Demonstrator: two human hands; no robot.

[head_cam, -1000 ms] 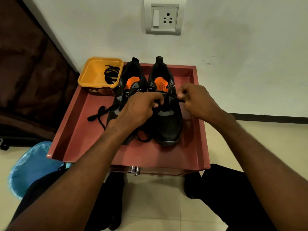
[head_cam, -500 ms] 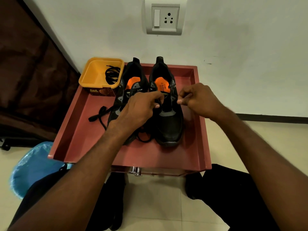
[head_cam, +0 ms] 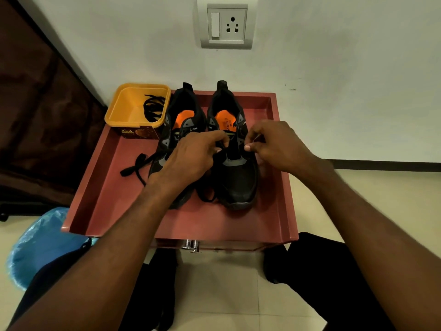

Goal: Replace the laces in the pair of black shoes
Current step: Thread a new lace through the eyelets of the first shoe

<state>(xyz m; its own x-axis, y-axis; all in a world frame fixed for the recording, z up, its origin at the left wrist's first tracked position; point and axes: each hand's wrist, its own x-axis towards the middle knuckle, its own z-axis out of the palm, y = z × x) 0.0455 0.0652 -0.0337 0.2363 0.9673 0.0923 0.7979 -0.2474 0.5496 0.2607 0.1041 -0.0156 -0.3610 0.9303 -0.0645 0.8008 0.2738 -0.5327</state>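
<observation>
- Two black shoes stood side by side on a red table, toes toward the person, heels near the wall.
- The right shoe showed an orange insole and a grey band across the throat; both hands worked at its eyelet rows.
- The left hand reached over the left shoe, its fingertips curled together at the right shoe's left eyelets; they seemed to pinch a lace there, though the lace itself was too dark to make out.
- The right hand was at the right eyelets, thumb and forefinger pinched on a thin dark lace end.
- The left shoe was mostly hidden under the left hand and wrist; its orange insole and grey side panels showed.
- A loose lace trailed from the left shoe out onto the table to its left, and another loop lay between the two toes.
- A yellow tub sat at the table's far left corner, touching the left shoe's heel side, with a coiled lace inside.
- A socket plate was on the wall above the shoes.
- A blue bag lay on the floor left of the table, and dark fabric filled the far left.
</observation>
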